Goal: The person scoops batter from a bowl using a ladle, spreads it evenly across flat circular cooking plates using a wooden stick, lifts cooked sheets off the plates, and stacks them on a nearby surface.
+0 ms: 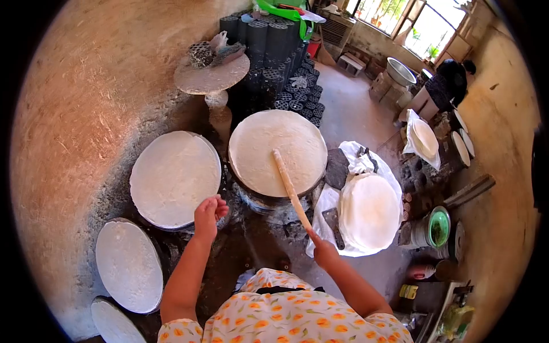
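In the head view, two bare hands are working over a row of 4 round griddles, each bearing a pale, thin layer. The R hand [327, 253] is closing firmly round the near end of 1 wooden stick [290, 186], whose far end is resting on the layer of the centre griddle [251, 191], a bit below its middle. The L hand [210, 216] is hovering half-open at the lower R edge of the 2nd griddle [183, 230], fingers loosely curled, apparently w/ nothing in them. Griddles no. 3 [159, 260] and no. 4 [116, 321] are lying lower L, no. 4 partly cut off.

Just R of the centre griddle, 1 white cloth [323, 208] is holding 1 stack of thin round sheets [370, 212] (exact no. unclear), w/ 1 dark flat tool [333, 228] lying beside it. 1 dark pad [336, 168] is sitting betw. cloth and griddle.

Behind, 1 round pedestal stand [197, 80] is carrying 1 honeycomb briquette [201, 54]; many more black briquettes [257, 41] are standing stacked nearby. Far R, 1 other person [449, 86] is bending near 1 metal basin [401, 71]; 1 green bowl [439, 226] is sitting nearer.
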The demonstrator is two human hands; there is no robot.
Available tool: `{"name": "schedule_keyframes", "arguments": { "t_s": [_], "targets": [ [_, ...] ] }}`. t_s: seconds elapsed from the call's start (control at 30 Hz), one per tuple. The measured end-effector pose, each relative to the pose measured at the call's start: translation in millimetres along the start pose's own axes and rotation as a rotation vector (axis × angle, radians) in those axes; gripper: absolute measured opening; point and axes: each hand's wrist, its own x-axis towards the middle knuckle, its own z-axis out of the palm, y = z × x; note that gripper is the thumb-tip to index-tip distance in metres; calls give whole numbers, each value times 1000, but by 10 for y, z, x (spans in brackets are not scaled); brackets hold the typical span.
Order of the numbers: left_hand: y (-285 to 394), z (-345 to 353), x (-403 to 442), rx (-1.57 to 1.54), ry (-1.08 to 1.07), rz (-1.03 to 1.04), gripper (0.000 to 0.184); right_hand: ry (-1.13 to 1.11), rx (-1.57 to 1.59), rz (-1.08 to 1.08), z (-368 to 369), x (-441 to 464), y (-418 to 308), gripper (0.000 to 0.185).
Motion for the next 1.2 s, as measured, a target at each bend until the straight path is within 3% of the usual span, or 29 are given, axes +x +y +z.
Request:
{"name": "schedule_keyframes", "arguments": {
  "t_s": [0.23, 0.3, 0.33, 0.53, 0.6, 0.63, 0.67, 0.73, 0.83, 0.87, 0.93, 1.0, 1.07, 1.13, 1.2],
  "targets": [
    [-43, 172, 1037, 235, 60, 187, 21, 147, 137, -195, -61, -345, 67, 68],
    [-124, 184, 1442, 660, 130, 342, 29, 303, 187, -119, -91, -312, 58, 68],
    [-120, 248, 1563, 667, 132, 344, 29, 302, 194, -121, -106, -313, 69, 68],
    [-219, 655, 2235, 1025, 353, 560, 78, 253, 219, 17, -134, -638, 294, 64],
    [-78, 770, 2286, 996, 275, 389, 80, 289, 225, 44, -155, -774, 317, 63],
    [-106, 789, 2358, 1139, 394, 431, 69, 320, 233, 62, -155, -822, 344, 61],
    [-61, 742, 2435, 1288, 316, 393, 45, 325, 235, 69, -123, -853, 410, 61],
    [-2, 784, 2444, 1415, 361, 385, 23, 457, 295, -13, -58, -904, 538, 58],
    [204, 929, 2227, 1345, 342, 827, 14, 459, 331, 56, -53, -968, 732, 56],
    [328, 1051, 2127, 1353, 334, 837, 14, 466, 343, 59, -42, -974, 807, 56],
    [643, 1459, 1794, 1072, 196, 972, 11, 569, 409, 57, 9, -988, 980, 59],
    [1017, 1986, 1312, 1100, 104, 1055, 8, 584, 454, 97, 58, -1013, 1133, 59],
    [1279, 2531, 820, 982, -53, 1132, 5, 588, 583, 228, 39, -1075, 1233, 59],
    [1368, 2985, 446, 962, -174, 1216, 5, 675, 578, 220, 262, -1126, 1508, 62],
    [1302, 3394, 96, 963, -319, 1324, 3, 675, 681, 377, 261, -1266, 1612, 63]
  ]
}}
